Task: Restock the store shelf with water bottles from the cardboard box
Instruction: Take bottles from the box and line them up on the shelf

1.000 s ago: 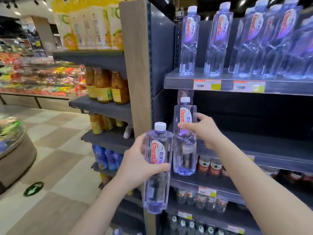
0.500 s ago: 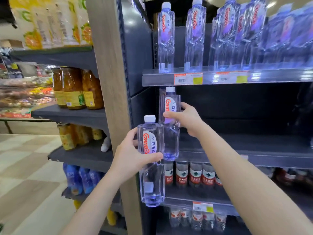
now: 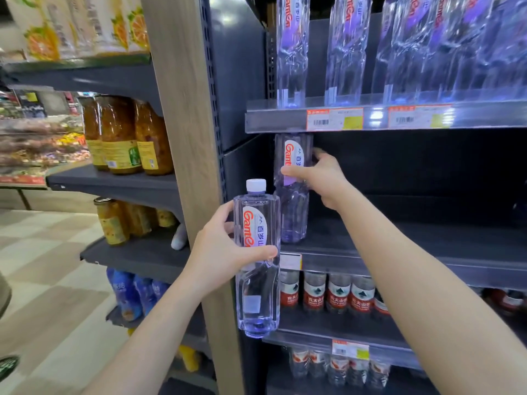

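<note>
The dark middle shelf [image 3: 413, 246] serves as the landmark, bare apart from one water bottle. Above it stands a row of tall bottles [image 3: 345, 49]; below it sit red-labelled bottles [image 3: 339, 295]. The right hand [image 3: 322, 178] grips the shelf bottle [image 3: 293, 212] upright at the shelf's left end, its base on the board. In front of that end, the left hand [image 3: 219, 252] clasps a second bottle [image 3: 256, 280].

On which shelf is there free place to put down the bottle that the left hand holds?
The dark middle shelf is bare to the right of the bottle that the right hand is placing at its left end. The top shelf is packed with tall bottles, and the lower shelf with red-label bottles. The left hand holds its bottle outside the shelf.
</note>
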Available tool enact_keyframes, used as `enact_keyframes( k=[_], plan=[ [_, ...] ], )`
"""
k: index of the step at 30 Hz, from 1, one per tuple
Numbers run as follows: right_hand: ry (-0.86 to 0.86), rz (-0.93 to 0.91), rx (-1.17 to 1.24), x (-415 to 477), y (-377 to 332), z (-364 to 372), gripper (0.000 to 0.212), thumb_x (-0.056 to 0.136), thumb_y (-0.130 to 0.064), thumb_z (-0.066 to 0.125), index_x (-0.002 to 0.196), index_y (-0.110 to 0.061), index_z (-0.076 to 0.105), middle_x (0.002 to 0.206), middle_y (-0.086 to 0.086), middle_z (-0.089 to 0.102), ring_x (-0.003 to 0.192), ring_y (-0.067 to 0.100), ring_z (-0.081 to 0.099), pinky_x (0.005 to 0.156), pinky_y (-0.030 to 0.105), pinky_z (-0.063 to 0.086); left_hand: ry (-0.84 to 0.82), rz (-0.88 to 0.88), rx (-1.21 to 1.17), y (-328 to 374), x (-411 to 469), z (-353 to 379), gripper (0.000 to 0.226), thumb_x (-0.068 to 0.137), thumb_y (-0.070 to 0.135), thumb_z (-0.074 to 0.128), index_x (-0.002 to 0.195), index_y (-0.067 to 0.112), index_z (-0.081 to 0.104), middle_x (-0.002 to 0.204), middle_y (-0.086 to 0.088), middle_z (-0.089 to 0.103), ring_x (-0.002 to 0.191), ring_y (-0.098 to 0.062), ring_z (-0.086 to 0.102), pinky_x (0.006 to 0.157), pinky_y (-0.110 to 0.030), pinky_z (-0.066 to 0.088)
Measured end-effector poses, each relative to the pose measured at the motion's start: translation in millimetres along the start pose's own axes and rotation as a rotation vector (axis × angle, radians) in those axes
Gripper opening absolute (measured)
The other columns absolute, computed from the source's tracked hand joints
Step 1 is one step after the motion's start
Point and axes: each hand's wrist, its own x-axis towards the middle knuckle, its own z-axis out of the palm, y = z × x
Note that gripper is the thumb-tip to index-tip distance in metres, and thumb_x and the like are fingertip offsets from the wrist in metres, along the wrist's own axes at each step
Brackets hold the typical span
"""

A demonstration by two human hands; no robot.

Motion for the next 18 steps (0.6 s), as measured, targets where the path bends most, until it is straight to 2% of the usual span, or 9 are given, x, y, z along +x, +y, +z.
enact_keyframes(
  k=[3, 5, 7, 8, 11, 13, 16, 18],
  plan=[
    [0.033, -0.035, -0.042, 1.0, 12.1, 4.9, 0.065, 0.07, -0.015, 0.095, 0.126, -0.019, 0.061, 0.108, 0.0, 0.077, 0.098, 0.016, 0.075, 0.084, 0.034, 0.062, 0.0, 0.005, -0.009, -6.2, 1.6, 2.2, 0.102, 0.059, 0.04, 0.103, 0.144, 0.042, 0.047, 0.121, 0.02, 0.071, 0.11, -0.006, 0.07, 0.095, -0.037, 0.063],
    [0.056, -0.045, -0.042, 1.3, 20.6, 6.6, 0.064, 0.072, -0.016, 0.095, 0.125, -0.021, 0.06, 0.109, -0.001, 0.076, 0.099, 0.015, 0.074, 0.083, 0.03, 0.06, 0.003, 0.008, -0.02, -11.7, 2.2, 4.3, 0.104, 0.056, 0.042, 0.104, 0.143, 0.044, 0.047, 0.12, 0.02, 0.072, 0.11, -0.006, 0.071, 0.096, -0.041, 0.062],
    [0.042, -0.049, -0.04, 2.1, 26.1, 5.8, 0.069, 0.074, -0.018, 0.093, 0.134, -0.018, 0.058, 0.112, -0.001, 0.075, 0.099, 0.012, 0.073, 0.079, 0.023, 0.058, 0.006, 0.008, -0.032, -15.9, 3.3, 5.7, 0.108, 0.053, 0.044, 0.105, 0.144, 0.045, 0.047, 0.121, 0.021, 0.072, 0.113, -0.006, 0.07, 0.098, -0.042, 0.062],
    [0.023, -0.05, -0.056, 2.3, 27.3, 5.1, 0.077, 0.073, -0.022, 0.094, 0.14, -0.017, 0.055, 0.114, -0.001, 0.075, 0.101, 0.012, 0.072, 0.081, 0.024, 0.059, 0.004, 0.007, -0.036, -17.2, 4.0, 6.6, 0.109, 0.053, 0.043, 0.105, 0.145, 0.045, 0.047, 0.121, 0.022, 0.072, 0.114, -0.004, 0.069, 0.099, -0.041, 0.061],
    [-0.022, -0.025, -0.088, 4.0, 26.6, 3.8, 0.097, 0.067, -0.037, 0.095, 0.15, -0.022, 0.047, 0.122, -0.002, 0.072, 0.111, 0.015, 0.07, 0.099, 0.038, 0.058, -0.006, 0.012, -0.039, -17.9, 6.3, 10.3, 0.105, 0.055, 0.039, 0.105, 0.144, 0.045, 0.049, 0.118, 0.029, 0.071, 0.112, 0.008, 0.066, 0.099, -0.039, 0.061],
    [-0.034, -0.018, -0.143, 3.9, 23.6, 1.6, 0.092, 0.071, -0.039, 0.093, 0.149, -0.024, 0.047, 0.122, -0.005, 0.072, 0.112, 0.014, 0.069, 0.102, 0.04, 0.056, -0.012, 0.016, -0.043, -15.9, 7.7, 12.2, 0.104, 0.056, 0.037, 0.105, 0.144, 0.045, 0.05, 0.116, 0.033, 0.07, 0.109, 0.01, 0.065, 0.098, -0.038, 0.061],
    [-0.018, 0.0, -0.188, 3.5, 22.0, 0.0, 0.092, 0.066, -0.049, 0.093, 0.146, -0.03, 0.05, 0.121, -0.008, 0.073, 0.111, 0.014, 0.07, 0.099, 0.043, 0.059, -0.015, 0.014, -0.055, -14.2, 12.2, 12.8, 0.102, 0.056, 0.036, 0.105, 0.142, 0.047, 0.051, 0.116, 0.03, 0.071, 0.109, 0.006, 0.067, 0.097, -0.039, 0.062],
    [-0.014, 0.002, -0.202, 3.2, 21.2, 1.4, 0.085, 0.069, -0.047, 0.093, 0.142, -0.031, 0.052, 0.119, -0.007, 0.072, 0.11, 0.016, 0.07, 0.096, 0.046, 0.06, -0.014, 0.016, -0.061, -12.8, 15.1, 12.9, 0.101, 0.057, 0.036, 0.105, 0.142, 0.047, 0.051, 0.116, 0.026, 0.072, 0.11, 0.004, 0.068, 0.096, -0.039, 0.062]
  ],
)
